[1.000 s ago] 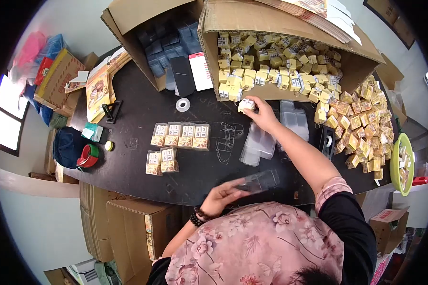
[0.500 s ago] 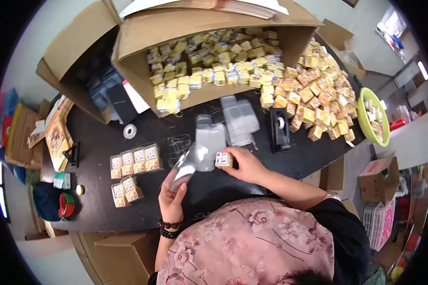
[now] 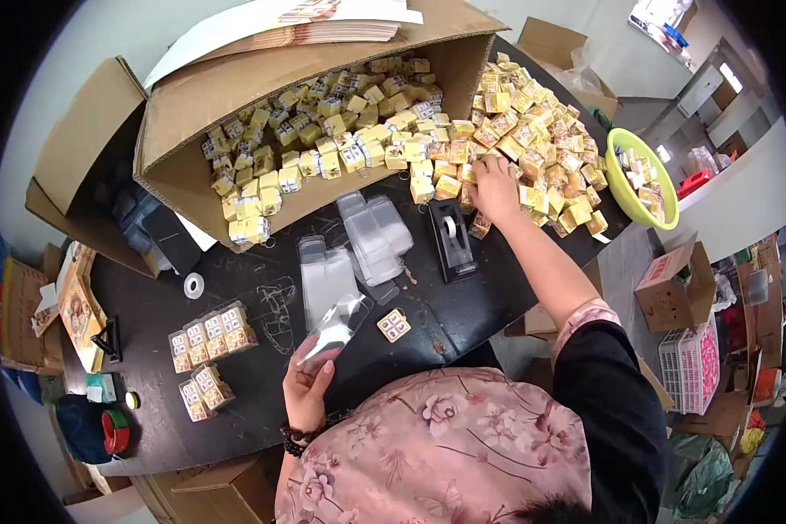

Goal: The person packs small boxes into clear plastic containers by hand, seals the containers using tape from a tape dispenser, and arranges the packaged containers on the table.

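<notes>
My left hand is closed on a clear plastic box, tilted up over the black table. At the heap of small yellow boxes, my right hand has its fingers curled down on one small yellow box, partly covered by the hand. A single small box, with a four-square printed face up, lies between the hands. Flat clear plastic boxes are stacked beyond my left hand. To the left stand a row of small boxes in clear packaging and a shorter group.
A black tape dispenser stands near my right forearm. Behind is a large cardboard carton on its side, filled with small yellow boxes. A green basin sits at the right edge. A tape roll lies at left.
My right hand has let go of the small box, leaving it on the table, and has moved up and right to the heap. The left hand keeps the clear plastic box. The view has shifted.
</notes>
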`<state>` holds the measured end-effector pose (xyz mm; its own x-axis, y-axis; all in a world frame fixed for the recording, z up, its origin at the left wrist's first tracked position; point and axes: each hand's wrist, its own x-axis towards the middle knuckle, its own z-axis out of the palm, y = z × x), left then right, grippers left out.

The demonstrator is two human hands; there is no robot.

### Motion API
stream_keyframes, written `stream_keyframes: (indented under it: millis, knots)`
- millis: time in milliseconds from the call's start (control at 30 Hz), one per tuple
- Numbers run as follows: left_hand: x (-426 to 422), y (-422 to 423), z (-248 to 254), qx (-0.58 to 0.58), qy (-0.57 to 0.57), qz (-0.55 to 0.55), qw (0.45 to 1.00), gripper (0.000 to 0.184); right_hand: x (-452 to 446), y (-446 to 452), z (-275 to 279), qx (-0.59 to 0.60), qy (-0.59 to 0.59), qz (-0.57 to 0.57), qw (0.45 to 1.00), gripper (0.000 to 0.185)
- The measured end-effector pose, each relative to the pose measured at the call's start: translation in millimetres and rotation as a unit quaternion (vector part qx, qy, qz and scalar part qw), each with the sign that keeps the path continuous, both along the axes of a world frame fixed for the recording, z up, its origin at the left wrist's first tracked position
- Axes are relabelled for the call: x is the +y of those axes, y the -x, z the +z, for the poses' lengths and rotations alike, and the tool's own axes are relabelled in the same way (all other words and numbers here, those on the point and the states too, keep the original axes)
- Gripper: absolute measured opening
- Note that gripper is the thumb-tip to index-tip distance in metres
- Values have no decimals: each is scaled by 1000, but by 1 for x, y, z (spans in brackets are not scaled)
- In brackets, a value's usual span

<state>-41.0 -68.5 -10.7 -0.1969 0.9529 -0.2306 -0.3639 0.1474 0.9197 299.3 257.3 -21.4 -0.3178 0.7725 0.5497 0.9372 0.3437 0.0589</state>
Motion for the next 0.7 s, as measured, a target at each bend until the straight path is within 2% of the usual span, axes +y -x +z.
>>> stream_keyframes:
  millis: [33, 100, 133, 167, 200, 233, 267, 300, 367, 400, 433, 500, 533, 567, 633, 667, 700]
  knots:
    - [0, -1, 1, 4, -3, 2, 1000, 51, 3, -3, 4, -51, 54, -28, 997, 31]
    - [-1, 0, 1, 8, -5, 9, 1000, 51, 0, -4, 16, -14, 74, 1, 997, 34]
    - [-2, 3, -2, 16, -7, 9, 1000, 53, -12, -1, 29, 21, 28, 36, 999, 35]
    - [-5, 5, -4, 23, -8, 12, 1000, 54, -27, 7, 44, 140, 129, 74, 979, 36]
    - [-3, 4, 1, 36, -20, 6, 999, 56, -44, 15, 57, 255, 231, 111, 932, 37]
    - [2, 2, 8, 52, -29, 2, 998, 59, -65, 28, 61, 366, 345, 175, 846, 39]
    - [6, 2, 7, 60, -52, -14, 997, 64, -86, 41, 54, 493, 457, 219, 707, 43]
    - [13, 0, 5, 81, -84, -26, 993, 68, -112, 59, 64, 522, 538, 285, 597, 50]
    - [28, -7, 13, 90, -121, -49, 987, 79, -154, 94, 64, 544, 605, 353, 461, 57]
    - [35, -11, 15, 102, -135, -51, 984, 81, -167, 106, 58, 522, 616, 373, 456, 59]
    - [40, -14, 17, 113, -150, -56, 981, 83, -178, 116, 48, 529, 627, 387, 421, 59]
    - [43, -16, 19, 113, -137, -52, 983, 83, -195, 132, 36, 560, 632, 371, 386, 59]
    - [44, -15, 17, 105, -133, -37, 985, 82, -195, 134, 33, 536, 627, 390, 409, 55]
    - [44, -14, 15, 96, -129, -24, 987, 81, -198, 137, 34, 536, 628, 392, 407, 55]
    - [39, -13, 13, 97, -123, -15, 988, 79, -206, 144, 38, 552, 636, 398, 363, 54]
    - [37, -12, 12, 96, -117, -8, 988, 78, -210, 147, 37, 551, 638, 398, 363, 54]
    - [35, -12, 8, 96, -117, -6, 989, 78, -214, 151, 35, 539, 635, 384, 398, 53]
